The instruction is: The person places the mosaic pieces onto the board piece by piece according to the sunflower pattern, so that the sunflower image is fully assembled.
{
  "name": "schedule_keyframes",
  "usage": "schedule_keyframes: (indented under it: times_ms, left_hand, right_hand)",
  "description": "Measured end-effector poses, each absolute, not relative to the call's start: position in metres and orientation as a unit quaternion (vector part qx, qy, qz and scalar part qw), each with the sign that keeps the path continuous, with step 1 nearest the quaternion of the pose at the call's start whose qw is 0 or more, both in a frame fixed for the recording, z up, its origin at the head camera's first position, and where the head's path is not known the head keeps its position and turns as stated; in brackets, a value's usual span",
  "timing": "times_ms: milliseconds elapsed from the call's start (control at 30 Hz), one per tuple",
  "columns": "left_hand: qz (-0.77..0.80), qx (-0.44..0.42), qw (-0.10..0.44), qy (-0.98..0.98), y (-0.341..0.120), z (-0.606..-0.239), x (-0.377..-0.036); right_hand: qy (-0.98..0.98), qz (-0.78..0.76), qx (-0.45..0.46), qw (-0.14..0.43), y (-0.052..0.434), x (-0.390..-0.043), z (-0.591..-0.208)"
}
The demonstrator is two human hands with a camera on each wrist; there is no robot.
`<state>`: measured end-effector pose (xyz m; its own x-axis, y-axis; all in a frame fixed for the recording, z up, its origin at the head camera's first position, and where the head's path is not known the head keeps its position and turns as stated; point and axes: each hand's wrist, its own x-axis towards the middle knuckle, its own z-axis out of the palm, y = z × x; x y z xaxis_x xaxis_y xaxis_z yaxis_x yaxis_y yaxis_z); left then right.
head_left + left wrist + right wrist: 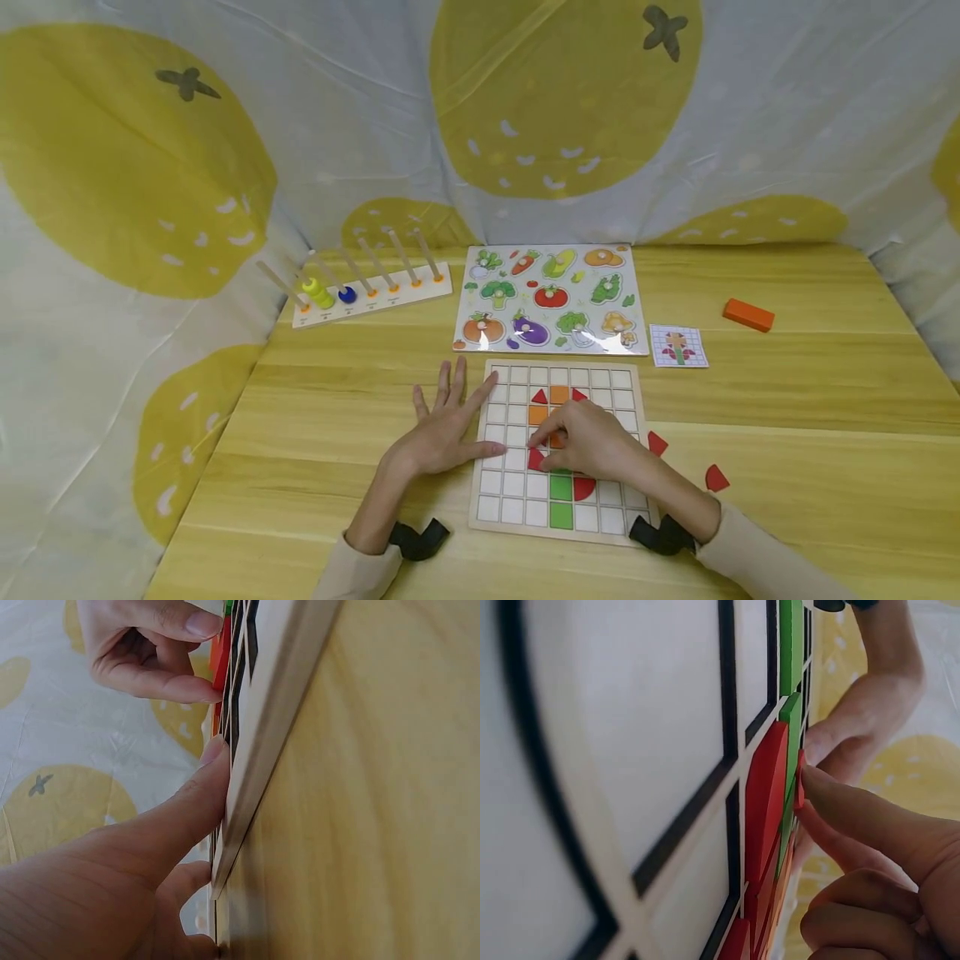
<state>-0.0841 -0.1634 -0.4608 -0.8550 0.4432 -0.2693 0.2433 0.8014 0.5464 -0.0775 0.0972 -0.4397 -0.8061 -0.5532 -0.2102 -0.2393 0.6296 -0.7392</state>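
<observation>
A wooden grid board [512, 510] with white squares lies in front of me, with red, orange and green pieces set in some cells. My right hand [596, 442] pinches a red piece [801, 780] between thumb and index finger, right at a cell left of the green column. Its other fingers are curled into the palm. My left hand [442, 433] is spread at the board's left side, thumb and index fingertip on its edge and the other fingers over the table. Next to the green square [561, 487] sits a red quarter-round piece [584, 488].
Two loose red pieces, one a quarter-round [717, 478], lie right of the board. Behind are a pattern card [678, 346], an orange block [748, 315], a vegetable puzzle [551, 321] and a peg stand [375, 298]. A fruit-print cloth [375, 108] hangs behind the table.
</observation>
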Motion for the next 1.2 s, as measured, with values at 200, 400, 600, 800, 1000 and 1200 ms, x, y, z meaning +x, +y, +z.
schedule_keyframes:
  times_ms: [200,400,600,800,1000,1200]
  left_hand:
    - [0.252,0.193,0.195,0.928,-0.163,-0.457,-0.084]
    - [0.247,0.191,0.192,0.931,-0.164,-0.462,-0.085]
    - [0.234,0.179,0.203,0.934,-0.162,-0.462,-0.086]
    - [0.217,0.171,0.209,0.938,-0.159,-0.454,-0.085]
    - [0.222,0.175,0.206,0.937,-0.159,-0.453,-0.085]
    - [0.227,0.176,0.205,0.936,-0.159,-0.455,-0.084]
  right_hand:
    - [0.877,-0.342,-0.253,0.224,0.1,-0.078,-0.438]
    - [0.87,-0.332,-0.282,0.232,0.102,-0.08,-0.438]
    - [0.858,-0.368,-0.26,0.246,0.104,-0.08,-0.441]
    - [0.845,-0.397,-0.248,0.258,0.107,-0.081,-0.439]
    - [0.839,-0.417,-0.246,0.247,0.137,-0.089,-0.421]
    - [0.854,-0.414,-0.207,0.238,0.199,-0.095,-0.415]
